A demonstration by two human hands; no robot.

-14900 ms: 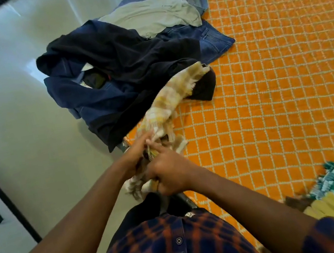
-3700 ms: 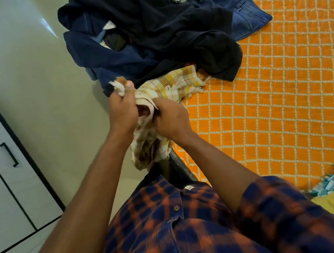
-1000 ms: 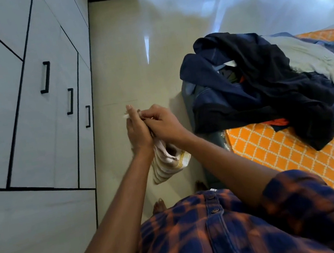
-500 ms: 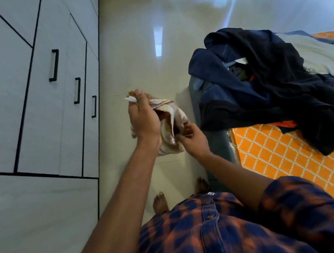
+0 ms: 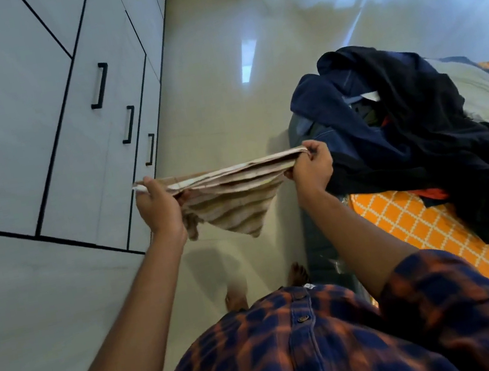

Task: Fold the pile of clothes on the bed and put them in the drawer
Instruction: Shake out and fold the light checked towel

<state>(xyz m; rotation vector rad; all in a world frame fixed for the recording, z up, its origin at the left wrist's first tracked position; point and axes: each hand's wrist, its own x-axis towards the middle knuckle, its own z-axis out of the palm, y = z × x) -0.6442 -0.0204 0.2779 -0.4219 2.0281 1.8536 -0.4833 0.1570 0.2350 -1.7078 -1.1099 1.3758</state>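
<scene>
**Mid-fold: striped cloth stretched out in the air**

Left hand [image 5: 158, 207] and right hand [image 5: 312, 170] are each pinching one end of the striped cloth [image 5: 233, 202], fingers curled, holding it taut above the floor between the drawer fronts [image 5: 90, 153] and the bed [image 5: 444, 251]. The pile [image 5: 406, 130] is sitting unfolded on the bed edge. Next is probably bringing the ends together, which needs matched corners.

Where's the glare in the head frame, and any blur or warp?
Head view: bright glare patches on the glossy floor; wide-angle warp slants the cabinet doors; striped cloth between left hand and right hand reads fairly sharp; plaid shirt close up looks soft.
</scene>
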